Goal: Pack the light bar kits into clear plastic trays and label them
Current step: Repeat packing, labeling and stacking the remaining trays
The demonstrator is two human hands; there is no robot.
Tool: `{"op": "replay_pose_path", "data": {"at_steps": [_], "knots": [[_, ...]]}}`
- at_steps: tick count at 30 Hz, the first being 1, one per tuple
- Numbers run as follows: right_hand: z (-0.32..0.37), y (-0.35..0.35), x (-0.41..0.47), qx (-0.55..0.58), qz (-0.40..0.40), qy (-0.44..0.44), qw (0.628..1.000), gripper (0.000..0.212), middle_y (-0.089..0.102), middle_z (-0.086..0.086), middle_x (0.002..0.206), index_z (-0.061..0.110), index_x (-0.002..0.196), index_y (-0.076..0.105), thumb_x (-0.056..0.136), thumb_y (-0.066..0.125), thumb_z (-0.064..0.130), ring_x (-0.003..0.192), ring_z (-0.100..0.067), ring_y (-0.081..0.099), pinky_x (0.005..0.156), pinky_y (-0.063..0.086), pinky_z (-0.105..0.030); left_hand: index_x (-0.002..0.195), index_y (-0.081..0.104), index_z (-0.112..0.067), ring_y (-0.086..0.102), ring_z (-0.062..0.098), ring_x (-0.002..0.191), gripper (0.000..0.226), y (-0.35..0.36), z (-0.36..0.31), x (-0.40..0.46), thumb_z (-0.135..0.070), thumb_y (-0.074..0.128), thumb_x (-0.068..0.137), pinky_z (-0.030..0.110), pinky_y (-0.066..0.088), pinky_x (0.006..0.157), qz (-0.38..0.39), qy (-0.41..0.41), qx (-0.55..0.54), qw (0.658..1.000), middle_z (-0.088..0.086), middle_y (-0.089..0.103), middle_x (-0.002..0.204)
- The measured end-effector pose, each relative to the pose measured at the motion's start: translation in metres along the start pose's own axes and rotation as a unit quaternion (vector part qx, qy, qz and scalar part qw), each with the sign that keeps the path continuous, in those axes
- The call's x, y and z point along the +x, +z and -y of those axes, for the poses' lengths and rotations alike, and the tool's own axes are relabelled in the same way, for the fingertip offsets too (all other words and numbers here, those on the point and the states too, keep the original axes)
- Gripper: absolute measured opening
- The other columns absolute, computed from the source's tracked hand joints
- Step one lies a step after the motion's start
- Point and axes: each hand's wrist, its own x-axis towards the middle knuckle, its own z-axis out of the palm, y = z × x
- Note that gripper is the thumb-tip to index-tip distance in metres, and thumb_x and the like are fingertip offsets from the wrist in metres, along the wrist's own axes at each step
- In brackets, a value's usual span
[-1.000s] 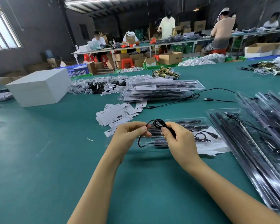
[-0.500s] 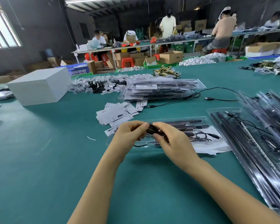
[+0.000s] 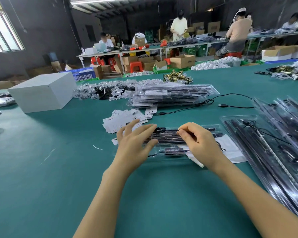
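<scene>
on the far left of the green counter (image 3: pixel 41 169) sits a white box (image 3: pixel 41 91). further right, a heap of paper labels (image 3: pixel 126 120) lies just behind the left hand (image 3: pixel 134 143), whose fingers (image 3: pixel 141 129) are straight and spread, resting on the left end of a clear plastic tray (image 3: pixel 170 152). the tray lies on the counter between both hands, holding black light bars (image 3: pixel 167 136) and a coiled black cable (image 3: pixel 159 130). the right hand (image 3: pixel 201 145) has its fingers curled, pinching the cable over the tray's middle. behind is a stack of packed trays (image 3: pixel 170 97); more filled trays (image 3: pixel 273 143) lie at right.
</scene>
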Motion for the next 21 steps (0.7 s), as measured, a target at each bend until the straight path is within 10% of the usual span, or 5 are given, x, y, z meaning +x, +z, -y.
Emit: {"op": "replay_pose_path", "data": {"at_steps": [3,9,21], "knots": [[0.004,-0.002,0.000,0.096,0.004,0.039,0.995,0.014,0.047,0.017,0.055,0.013,0.085,0.062,0.097,0.054,0.013,0.052,-0.004,0.037,0.053,0.031,-0.013,0.105,0.072,-0.012,0.062,0.025,0.105,0.022,0.005,-0.012,-0.001,-0.022,0.062,0.088,0.054,0.038,0.094,-0.041,0.039,0.023,0.998,-0.003,0.071,0.095],[0.009,0.001,0.001,0.170,-0.028,0.081,0.982,0.016,0.054,0.005,0.065,0.015,0.087,0.064,0.097,0.052,0.016,0.059,-0.004,0.047,0.060,0.041,-0.018,0.089,0.060,-0.007,0.049,0.022,0.075,0.016,0.010,-0.025,0.002,-0.014,0.049,0.099,0.030,0.037,0.068,-0.016,-0.036,-0.126,0.991,-0.004,0.055,0.073],[0.005,0.011,-0.003,-0.053,-0.134,-0.039,0.989,0.013,0.057,0.003,0.059,0.009,0.094,0.066,0.096,0.055,0.015,0.056,-0.019,0.052,0.058,0.042,-0.034,0.073,0.047,-0.018,0.038,0.005,0.055,0.033,-0.002,-0.030,0.005,-0.027,0.038,0.103,0.021,0.028,0.053,0.082,-0.153,-0.223,0.959,-0.004,0.052,0.068]]}}
